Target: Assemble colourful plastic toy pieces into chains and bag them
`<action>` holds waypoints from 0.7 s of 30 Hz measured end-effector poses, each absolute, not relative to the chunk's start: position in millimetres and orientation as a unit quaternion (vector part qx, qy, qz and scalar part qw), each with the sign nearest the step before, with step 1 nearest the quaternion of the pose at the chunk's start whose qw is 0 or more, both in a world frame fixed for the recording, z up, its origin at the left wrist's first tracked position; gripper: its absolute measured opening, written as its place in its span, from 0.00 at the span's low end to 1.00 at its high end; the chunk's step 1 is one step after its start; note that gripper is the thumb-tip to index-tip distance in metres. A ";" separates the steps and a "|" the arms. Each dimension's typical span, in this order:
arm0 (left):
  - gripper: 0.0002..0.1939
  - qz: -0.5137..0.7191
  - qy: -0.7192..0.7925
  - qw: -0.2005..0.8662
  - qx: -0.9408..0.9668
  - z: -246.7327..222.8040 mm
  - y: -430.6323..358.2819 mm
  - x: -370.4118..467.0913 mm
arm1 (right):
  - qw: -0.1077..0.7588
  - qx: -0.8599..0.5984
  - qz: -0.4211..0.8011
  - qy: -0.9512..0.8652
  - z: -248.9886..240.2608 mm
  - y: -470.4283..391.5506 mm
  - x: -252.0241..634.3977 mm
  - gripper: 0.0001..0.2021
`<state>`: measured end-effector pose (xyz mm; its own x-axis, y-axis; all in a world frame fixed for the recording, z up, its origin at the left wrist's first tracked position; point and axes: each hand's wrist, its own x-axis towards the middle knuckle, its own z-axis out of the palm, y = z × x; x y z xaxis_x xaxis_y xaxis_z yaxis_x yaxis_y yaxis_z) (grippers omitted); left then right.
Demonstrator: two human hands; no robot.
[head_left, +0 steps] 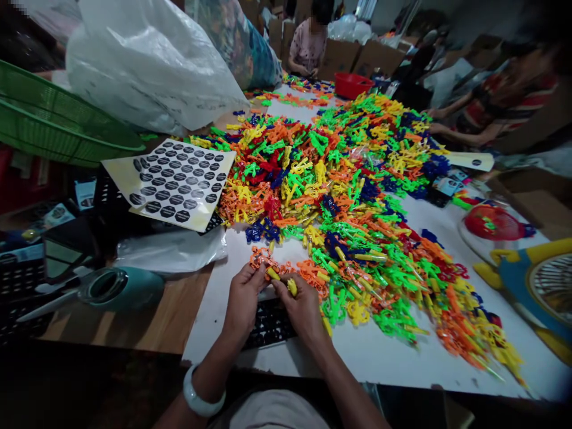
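Note:
Just above the front of the white tabletop, both hands are closed at one small toy bundle [272, 273], orange openwork plastic with a yellow strip. My left hand [245, 295], a pale bangle [199, 398] on its wrist, pinches the orange and yellow part between thumb and fingers. With its fingertips, my right hand [301, 300] grips the yellow end; fine details there are too small to tell. Below the hands lies a black perforated tray [271, 326]. A big pile of colourful plastic toys [313, 173], some in clear wrapping, spreads just beyond them.
Sheets of black stickers [179, 185], a clear bag [174, 247] and a teal cup [123, 289] lie left. A green basket [62, 122] stands behind them. At right are a blue-and-yellow fan [531, 286] and a red strainer [491, 222]. People sit across the table.

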<state>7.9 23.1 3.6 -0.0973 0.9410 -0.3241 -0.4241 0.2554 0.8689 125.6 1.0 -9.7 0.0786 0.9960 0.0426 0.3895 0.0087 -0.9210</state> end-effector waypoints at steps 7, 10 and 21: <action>0.13 0.541 0.561 0.502 0.376 -12.2 17.9 11.2 | 0.426 -0.601 0.248 -0.629 -8.8 -1.1 121.5 0.08; 0.13 0.528 0.581 0.470 0.403 -12.0 14.0 11.5 | 0.432 -0.594 0.258 -0.628 -7.6 0.0 120.3 0.08; 0.15 0.555 0.435 0.695 0.144 -1.0 27.9 18.0 | 0.487 -0.576 0.460 -0.469 -27.9 16.9 126.4 0.11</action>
<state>18.0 27.9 -1.0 0.0064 0.8959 -0.4442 -0.6448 0.3433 0.6830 126.4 16.9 -27.9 0.1372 0.9879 -0.0720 0.0928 -0.0851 -0.9920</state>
